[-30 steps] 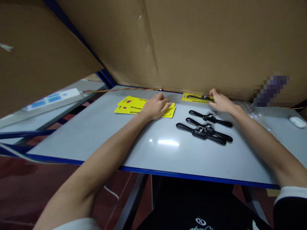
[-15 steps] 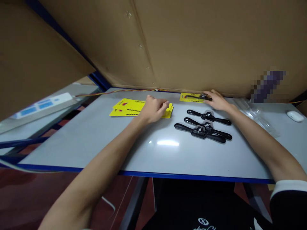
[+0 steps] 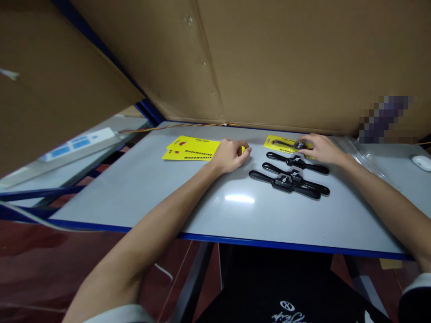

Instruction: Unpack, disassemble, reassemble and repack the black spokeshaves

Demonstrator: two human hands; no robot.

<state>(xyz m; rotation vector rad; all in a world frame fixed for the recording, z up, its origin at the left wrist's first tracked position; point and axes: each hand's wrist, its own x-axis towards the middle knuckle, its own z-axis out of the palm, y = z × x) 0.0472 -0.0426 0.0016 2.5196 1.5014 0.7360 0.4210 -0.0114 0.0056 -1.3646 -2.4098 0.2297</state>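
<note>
Three black spokeshaves (image 3: 282, 180) lie on the grey tabletop, two of them overlapping. Behind them another black spokeshave (image 3: 286, 144) rests on a yellow printed card (image 3: 268, 141). The fingers and thumb of my right hand (image 3: 319, 148) close round its middle, hiding its right handle. To the left, yellow cards (image 3: 188, 150) lie in a fanned stack. My left hand (image 3: 230, 155) sits over the stack's right end, its fingers loosely curled with a gap beside the thumb. Nothing held shows in it.
Clear plastic packaging (image 3: 365, 157) lies right of my right forearm, with a white mouse (image 3: 421, 162) farther right. A cardboard wall (image 3: 286, 67) closes off the back. At left, a white power strip (image 3: 81, 143) rests on a side surface, its cable running along the table's back edge.
My right hand has drawn the spokeshave and its card slightly nearer, and the card now sits at an angle. My left hand has shifted a little right along the card stack. The view has turned slightly.
</note>
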